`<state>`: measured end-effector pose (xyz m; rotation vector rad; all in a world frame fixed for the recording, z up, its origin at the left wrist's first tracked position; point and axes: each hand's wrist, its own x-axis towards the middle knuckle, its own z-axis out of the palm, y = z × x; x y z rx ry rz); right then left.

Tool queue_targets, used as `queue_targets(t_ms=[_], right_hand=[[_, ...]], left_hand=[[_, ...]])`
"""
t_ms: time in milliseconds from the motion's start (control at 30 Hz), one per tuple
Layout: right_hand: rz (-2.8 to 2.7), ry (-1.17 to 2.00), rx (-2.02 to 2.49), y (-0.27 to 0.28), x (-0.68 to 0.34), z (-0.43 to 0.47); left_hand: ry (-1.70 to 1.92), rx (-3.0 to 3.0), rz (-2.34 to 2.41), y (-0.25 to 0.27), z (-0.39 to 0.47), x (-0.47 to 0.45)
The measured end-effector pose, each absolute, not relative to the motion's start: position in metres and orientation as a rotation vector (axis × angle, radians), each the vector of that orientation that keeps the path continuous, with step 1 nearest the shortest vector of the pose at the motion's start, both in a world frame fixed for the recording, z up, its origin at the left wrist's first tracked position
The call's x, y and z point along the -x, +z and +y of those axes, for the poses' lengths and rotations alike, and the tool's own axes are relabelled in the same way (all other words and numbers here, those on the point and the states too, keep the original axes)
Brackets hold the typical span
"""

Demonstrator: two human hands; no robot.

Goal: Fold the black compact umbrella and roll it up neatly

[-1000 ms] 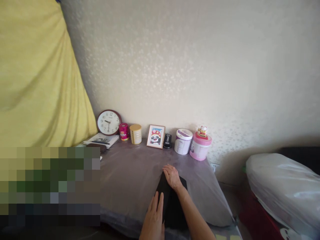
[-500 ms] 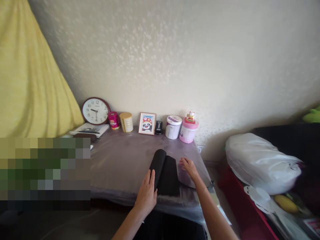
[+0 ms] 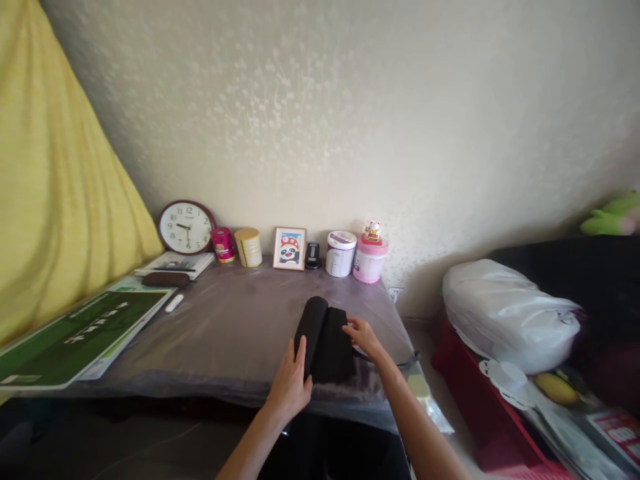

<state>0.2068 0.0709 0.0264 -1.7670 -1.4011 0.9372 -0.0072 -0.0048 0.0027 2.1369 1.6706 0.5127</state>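
Note:
A black mat [image 3: 336, 350], partly rolled up, lies near the right front of the covered table; its left part forms a thick roll and its right part lies flat. Against the near left side of the roll is my left hand [image 3: 291, 377], its fingers and thumb around the roll's near end. My right hand [image 3: 364, 337] has its fingertips closed at the flat part's upper right edge. The undersides of both hands' fingers are partly hidden.
Along the wall stand a clock [image 3: 187, 228], a pink can [image 3: 223, 245], a yellow-lidded can [image 3: 249, 247], a framed panda picture [image 3: 289, 249] and two tubs [image 3: 341, 255]. Green booklet [image 3: 85, 337] lies left. A white bag [image 3: 505, 313] sits on a red box to the right.
My right hand has moved left from beside the mat onto its right edge. My left hand stays on the roll. The view has shifted slightly, and the green booklet now shows.

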Motion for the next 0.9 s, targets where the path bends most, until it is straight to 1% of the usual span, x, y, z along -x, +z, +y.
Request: queue_targets(t_ms=[133,333,467,567,633,767,833,900], right_hand=[[-1.464,0.791,1.827,0.033,-0.208,0.072],[-1.716,0.381,1.851,0.033,-0.172,0.078],[-1.74,0.383,1.866,0.021,-0.123,0.087],[-1.675,0.377,1.997,0.016,-0.095,0.09],[-1.647,0.373,2.067,0.015,-0.084,0.089],[-1.656,0.351,2.094,0.018,-0.076,0.087],[-1.651,0.346,2.097,0.018,-0.076,0.086],[-1.644,0.348,2.096,0.016,-0.075,0.087]], left_hand=[[0.484,-2.117,1.673,0.007,-0.007,0.007],[0.4,-2.136,1.739,0.016,-0.012,-0.004],[0.316,-2.123,1.813,0.022,-0.012,-0.011],[0.285,-2.128,1.818,0.02,-0.011,-0.012],[0.354,-2.125,1.781,0.012,-0.01,-0.007],[0.69,-2.06,1.601,-0.015,-0.017,0.015],[0.901,-1.949,1.519,-0.024,-0.025,0.03],[0.989,-1.767,1.454,-0.024,-0.034,0.042]])
